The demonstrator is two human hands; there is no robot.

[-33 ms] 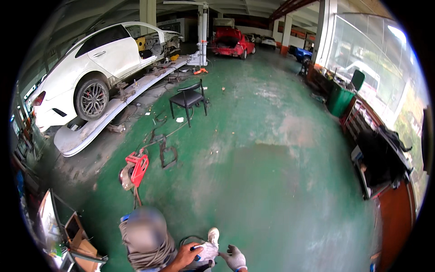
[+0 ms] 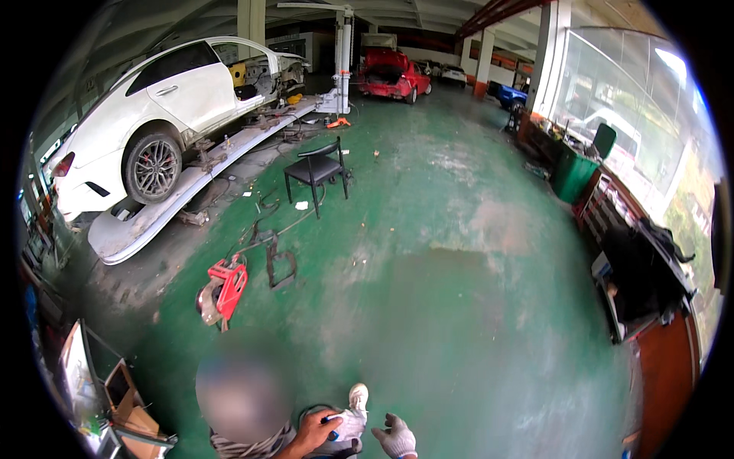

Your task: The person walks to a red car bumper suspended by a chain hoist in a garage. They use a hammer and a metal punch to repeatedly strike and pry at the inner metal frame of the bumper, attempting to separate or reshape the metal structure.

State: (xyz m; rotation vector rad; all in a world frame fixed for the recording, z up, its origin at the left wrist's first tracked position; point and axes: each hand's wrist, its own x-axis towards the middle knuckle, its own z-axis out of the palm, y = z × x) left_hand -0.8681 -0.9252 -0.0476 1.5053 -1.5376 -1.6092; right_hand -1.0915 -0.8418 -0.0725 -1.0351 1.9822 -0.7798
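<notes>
At the lower edge, my bare left hand (image 2: 312, 432) is closed on a white knit glove (image 2: 350, 425) with a blue edge. Just to the right, my right hand (image 2: 396, 437) wears a similar white glove. Its fingers are bent but apart, with a small gap to the held glove and nothing visible in them. A white shoe (image 2: 358, 395) on the green floor shows just beyond the held glove.
A blurred patch covers something at lower left, above ribbed grey-brown material (image 2: 248, 447). A red tool (image 2: 227, 287) and black chair (image 2: 315, 171) stand ahead. A white car (image 2: 183, 99) sits on a lift ramp (image 2: 145, 239). A cluttered bench (image 2: 650, 279) stands right.
My right hand has drawn slightly away from the held glove, opening a gap. My left hand keeps its hold. The blurred patch at lower left has grown and sits lower.
</notes>
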